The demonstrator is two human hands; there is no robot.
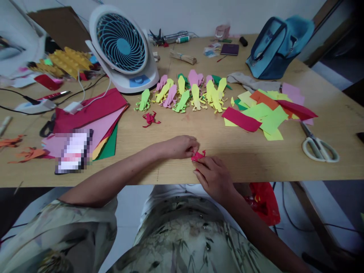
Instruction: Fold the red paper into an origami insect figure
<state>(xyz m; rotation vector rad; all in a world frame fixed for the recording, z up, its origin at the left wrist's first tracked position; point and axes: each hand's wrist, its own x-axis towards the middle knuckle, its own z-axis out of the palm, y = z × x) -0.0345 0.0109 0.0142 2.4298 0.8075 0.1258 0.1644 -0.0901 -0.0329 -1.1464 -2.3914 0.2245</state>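
A small red folded-paper frog (pixel 199 156) lies on the table near its front edge, between my hands. My left hand (pixel 182 147) is closed, its fingertips pinching the frog's left side. From the right, my right hand (pixel 214 174) presses its fingers onto the frog's near side; parts of the paper are hidden beneath them. Farther up and left sits another red paper frog (pixel 151 119), apart from both hands. Behind it stand several folded paper figures in rows, among them a green one (pixel 143 100), a yellow one (pixel 196 96) and a pink one (pixel 170 96).
Coloured paper pieces (pixel 260 115) and white-handled scissors (pixel 320 148) lie to the right. At left are larger paper sheets (pixel 93 113), a phone (pixel 74 151) and orange paper figures (pixel 30 154). A fan (pixel 123 47) and a blue bag (pixel 275 47) stand farther back.
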